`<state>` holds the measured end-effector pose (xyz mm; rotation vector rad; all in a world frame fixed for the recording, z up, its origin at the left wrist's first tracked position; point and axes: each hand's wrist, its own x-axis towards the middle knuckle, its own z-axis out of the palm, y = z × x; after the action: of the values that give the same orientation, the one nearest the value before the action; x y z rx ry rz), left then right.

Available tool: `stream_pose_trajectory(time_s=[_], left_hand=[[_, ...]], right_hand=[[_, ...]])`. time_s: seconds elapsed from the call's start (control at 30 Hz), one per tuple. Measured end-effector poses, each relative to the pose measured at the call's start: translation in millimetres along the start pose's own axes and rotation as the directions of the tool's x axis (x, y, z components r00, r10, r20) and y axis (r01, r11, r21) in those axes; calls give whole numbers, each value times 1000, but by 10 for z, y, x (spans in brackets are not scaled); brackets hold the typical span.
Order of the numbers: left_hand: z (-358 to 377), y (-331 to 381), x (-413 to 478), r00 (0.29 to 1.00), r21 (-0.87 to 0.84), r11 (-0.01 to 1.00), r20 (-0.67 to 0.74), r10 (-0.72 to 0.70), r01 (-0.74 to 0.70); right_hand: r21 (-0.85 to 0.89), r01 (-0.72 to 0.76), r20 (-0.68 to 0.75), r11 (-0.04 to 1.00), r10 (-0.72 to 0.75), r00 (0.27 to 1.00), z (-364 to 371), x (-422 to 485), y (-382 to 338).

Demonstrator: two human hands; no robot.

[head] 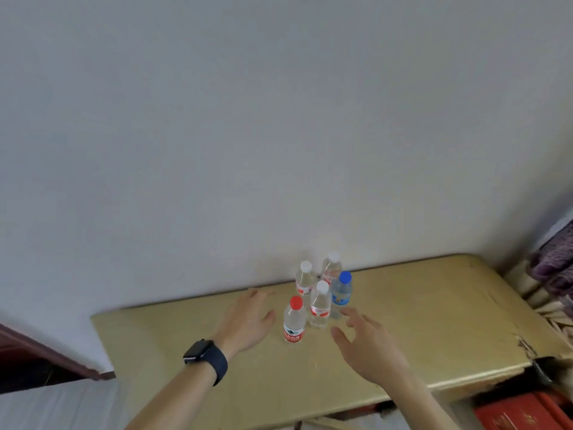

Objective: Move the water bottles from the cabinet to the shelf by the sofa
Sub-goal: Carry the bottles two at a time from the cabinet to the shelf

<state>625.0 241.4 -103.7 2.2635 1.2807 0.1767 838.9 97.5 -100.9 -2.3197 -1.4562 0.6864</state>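
The yellow-tan wooden bench [434, 308] bears a red-capped, red-labelled clear plastic bottle [293, 322], a blue-capped, blue-labelled clear bottle [341, 293] and three white-capped clear bottles [320, 305] with red label bands.

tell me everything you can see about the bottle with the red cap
The red-capped bottle is small, clear plastic, seemingly full of water, with a red cap and a red label low on its body. It stands upright on the yellowish cabinet top, frontmost of the group, close beside a white-capped bottle. The open left hand hovers just beside it, apparently not touching.
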Motion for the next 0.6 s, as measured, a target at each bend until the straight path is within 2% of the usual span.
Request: stream_pose_trajectory(time_s=[0.17, 0.3, 0.37, 0.47, 0.6], left_hand=[[55, 140, 1096, 991, -12, 998, 114, 67, -66], [326, 210, 1775, 964, 235, 953, 230, 136, -190], [491, 213, 1977, 946, 334, 910, 287, 149, -245], [697, 161, 2117, 922, 396, 862, 341, 184, -318], [806, 1, 2178, 915, 348, 877, 345, 209, -332]], right_hand=[[-12, -96, 24, 995, 96, 995, 202, 764, -141], [-50, -200, 30, 979, 201, 979, 282, 1338, -265], [-86, -271, 38, 959, 275, 961, 406, 1524, -266], [-109, -335, 42, 936, 341, 939, 653, 1663, -241], [-120, -404, 17, 907, 409, 912, 850, 1613, -259]])
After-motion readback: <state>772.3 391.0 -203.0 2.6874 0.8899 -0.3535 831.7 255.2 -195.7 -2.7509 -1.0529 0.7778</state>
